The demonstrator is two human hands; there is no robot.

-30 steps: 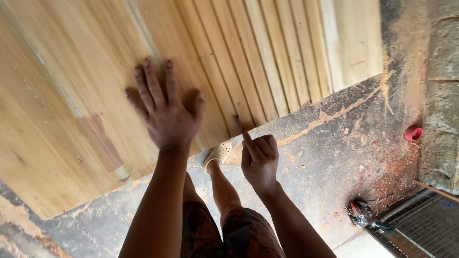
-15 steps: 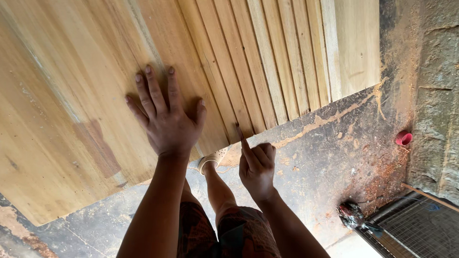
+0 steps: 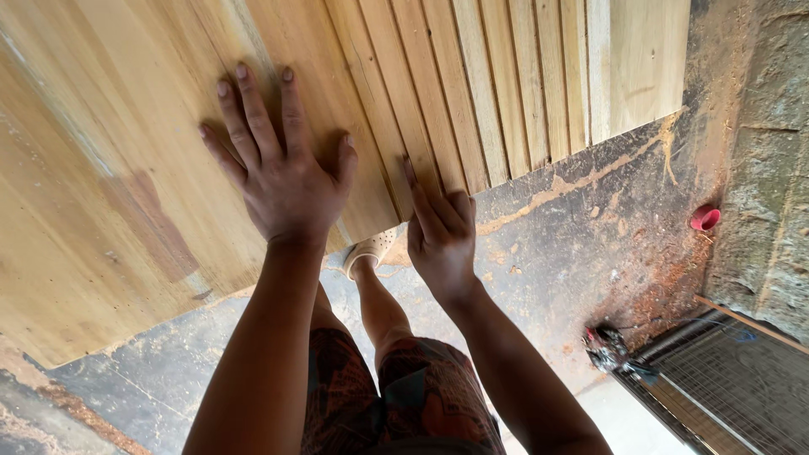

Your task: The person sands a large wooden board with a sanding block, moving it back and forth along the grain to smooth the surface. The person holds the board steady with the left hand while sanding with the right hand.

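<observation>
Wooden boards (image 3: 472,84) lean with long axes running up-frame; left hand (image 3: 282,181) flat, right hand (image 3: 442,236) pointing, both ungripping.

Bare arms, no sleeves; dark red patterned shorts (image 3: 404,396), pale perforated clog (image 3: 369,251).

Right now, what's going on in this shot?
A person presses the left hand flat, fingers spread, on a wide pale wooden board leaning among a row of upright planks. The right hand touches a plank edge with an extended finger. One sandalled foot stands on the sawdust-strewn concrete floor.
</observation>
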